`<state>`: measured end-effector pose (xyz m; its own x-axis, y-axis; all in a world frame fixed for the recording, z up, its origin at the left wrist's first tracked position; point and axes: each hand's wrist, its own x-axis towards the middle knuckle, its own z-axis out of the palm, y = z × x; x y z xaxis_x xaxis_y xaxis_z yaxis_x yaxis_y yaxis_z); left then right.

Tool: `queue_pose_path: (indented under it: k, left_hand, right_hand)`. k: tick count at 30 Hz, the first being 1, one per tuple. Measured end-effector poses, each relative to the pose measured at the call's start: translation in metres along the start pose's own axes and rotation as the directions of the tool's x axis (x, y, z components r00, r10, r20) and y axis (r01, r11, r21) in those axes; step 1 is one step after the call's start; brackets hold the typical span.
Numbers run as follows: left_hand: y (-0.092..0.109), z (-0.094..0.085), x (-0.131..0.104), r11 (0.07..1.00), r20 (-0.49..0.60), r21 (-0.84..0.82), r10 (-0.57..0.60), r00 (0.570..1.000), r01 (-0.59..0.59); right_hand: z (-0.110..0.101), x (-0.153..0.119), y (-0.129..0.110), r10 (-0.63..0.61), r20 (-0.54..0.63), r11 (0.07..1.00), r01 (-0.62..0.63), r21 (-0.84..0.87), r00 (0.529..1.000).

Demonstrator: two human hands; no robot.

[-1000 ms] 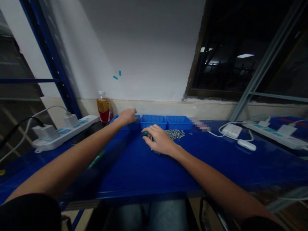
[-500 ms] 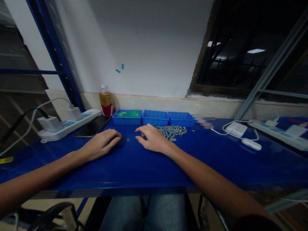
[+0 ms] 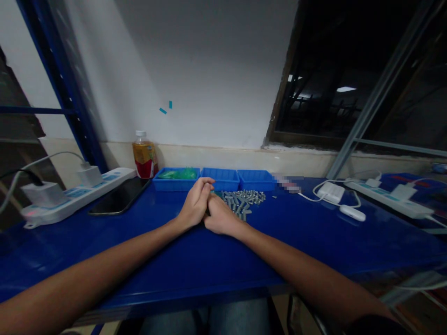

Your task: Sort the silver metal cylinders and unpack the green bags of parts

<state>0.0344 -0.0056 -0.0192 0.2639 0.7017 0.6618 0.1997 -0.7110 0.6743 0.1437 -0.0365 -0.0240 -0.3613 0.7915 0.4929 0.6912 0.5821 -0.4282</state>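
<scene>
Over the middle of the blue table [image 3: 167,274], my left hand [image 3: 195,202] and my right hand [image 3: 221,216] are pressed together. The left fingers wrap over the front of the right hand, which is curled into a fist; whether anything lies inside it is hidden. Just beyond and right of my hands lies a pile of metal screws and small metal parts [image 3: 244,200]. Behind it stand three blue bins: the left bin [image 3: 176,186] has green items [image 3: 186,173] in it, beside the middle bin [image 3: 223,175] and the right bin [image 3: 256,180].
A drink bottle [image 3: 144,156] stands left of the bins. On the left are a black phone [image 3: 120,196] and a power strip [image 3: 73,200] with plugs. To the right lie a white charger [image 3: 331,192], a white oval device [image 3: 352,213] and another power strip [image 3: 391,200].
My hands, apart before with loosely bent fingers, have come together. The left hand moved right and closed around the right one, which curled up. The view has shifted slightly.
</scene>
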Motion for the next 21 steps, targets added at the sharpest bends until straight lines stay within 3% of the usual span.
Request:
queue_pose_path:
  k: [4,7,9,11,13,15,18,21]
  left_hand:
    - [-0.002,-0.009,0.0,0.993,-0.06,0.121,-0.01,0.998,0.017]
    - [0.003,-0.012,0.0,0.982,-0.045,0.081,-0.17,0.984,0.173]
    - [0.01,-0.013,0.001,0.93,0.01,-0.002,-0.367,0.93,0.367]
    - [0.016,-0.013,0.0,0.836,0.078,-0.072,-0.539,0.839,0.544]
    - [0.02,-0.012,0.0,0.747,0.178,-0.128,-0.63,0.756,0.653]
    - [0.02,-0.013,0.0,0.7,0.288,-0.187,-0.632,0.72,0.689]
    - [0.013,-0.015,0.003,0.725,0.264,-0.271,-0.577,0.773,0.633]
    - [-0.001,-0.021,0.009,0.835,0.048,-0.273,-0.485,0.873,0.478]
  right_hand:
    - [-0.009,0.005,0.004,0.058,-0.253,0.994,-0.031,0.107,0.966]
    - [-0.024,0.004,0.009,-0.027,-0.342,0.997,0.05,0.059,0.939]
    - [-0.034,0.002,0.012,-0.114,-0.346,0.993,0.118,-0.011,0.931]
    - [-0.039,0.0,0.014,-0.162,-0.349,0.987,0.148,-0.067,0.923]
    - [-0.04,-0.002,0.015,-0.184,-0.34,0.982,0.156,-0.107,0.922]
    - [-0.038,-0.002,0.015,-0.195,-0.293,0.978,0.163,-0.13,0.936]
    - [-0.035,-0.003,0.012,-0.198,-0.197,0.976,0.175,-0.129,0.96]
    - [-0.033,-0.004,0.01,-0.192,-0.17,0.981,0.181,-0.075,0.967]
